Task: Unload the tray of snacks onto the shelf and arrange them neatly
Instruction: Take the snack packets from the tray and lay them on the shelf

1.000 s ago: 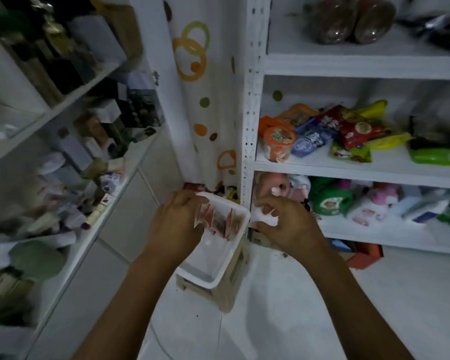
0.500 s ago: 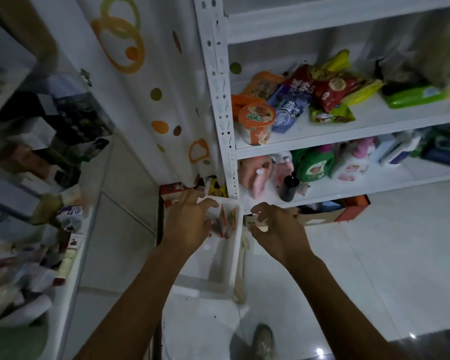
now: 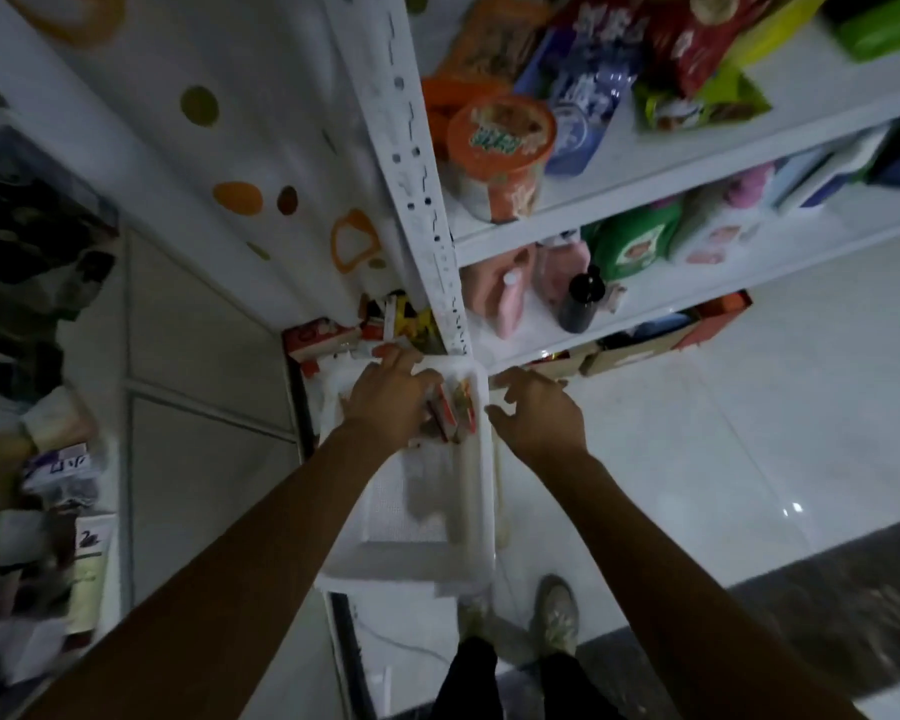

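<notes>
Glossy white floor tiles (image 3: 749,433) run under everything, and nearest the camera a pair of dark trouser legs (image 3: 468,678) and pale shoes (image 3: 554,615) stand on them. Just ahead of the feet sits a white plastic tray (image 3: 481,491), long side pointing away, its near half bare. Both bare forearms reach forward over it.

The left hand (image 3: 391,402) is down inside the far end of the tray, back of the hand upward, covering part of a small cluster of red and orange snack packets (image 3: 453,415) that stand on edge against the far right corner. Its fingers (image 3: 422,379) curl down among them, but I cannot tell whether they actually pinch a packet. The right hand (image 3: 536,413) is outside the tray, just beside the right rim, fingers loosely spread and thumb toward the rim. The two hands are apart, with the packets between them.

Beyond the tray, small red and yellow boxes (image 3: 323,337) lie at the foot of a white curtain (image 3: 240,122) printed with orange rings and dots. A perforated white post (image 3: 422,200) carries the shelf (image 3: 671,163) to the right. Under its lowest board sit cardboard boxes (image 3: 640,350); on that board are a pink bottle (image 3: 510,298), a dark bottle (image 3: 580,304) and a green pouch (image 3: 635,246). One level up stand an orange noodle cup (image 3: 500,153), a blue packet (image 3: 583,111) and a red packet (image 3: 697,39). Far left, another rack (image 3: 48,459) of goods is blurred.
</notes>
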